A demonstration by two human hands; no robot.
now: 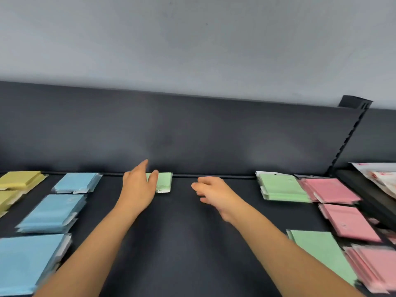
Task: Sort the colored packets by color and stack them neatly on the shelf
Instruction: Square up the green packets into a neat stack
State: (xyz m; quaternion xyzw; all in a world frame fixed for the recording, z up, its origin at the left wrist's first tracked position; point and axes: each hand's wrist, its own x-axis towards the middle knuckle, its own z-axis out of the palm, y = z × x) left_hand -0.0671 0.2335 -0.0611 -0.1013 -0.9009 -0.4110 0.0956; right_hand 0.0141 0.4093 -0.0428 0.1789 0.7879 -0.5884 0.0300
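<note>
Blue packets (pixel 27 262) fill the seven o'clock corner, the front pile of three that run back in a column toward the rear lip. Largest of all is the dark shelf (pixel 184 243). Its bare middle lane runs open from six o'clock to the back panel (pixel 192 136), and both forearms lie in it. From three to five o'clock, pink packets (pixel 349 221) sit in three piles along the right edge. A green stack (pixel 282 188) lies just left of the rearmost pink pile, and a second green pile (pixel 321 251) lies at five o'clock, just beside the front one. Yellow packets (pixel 19 179) hug the left border at nine o'clock. A slotted upright (pixel 351 133) closes the bay at two o'clock. The left hand (pixel 137 185) has straight, spread fingers, with the thumb laid on a lone green packet (pixel 164 181). That packet lies flat against the rear lip, right of the rearmost blue pile. The right hand (pixel 211 190), blurred, hovers just right of it, fingers loosely curled round nothing.
</note>
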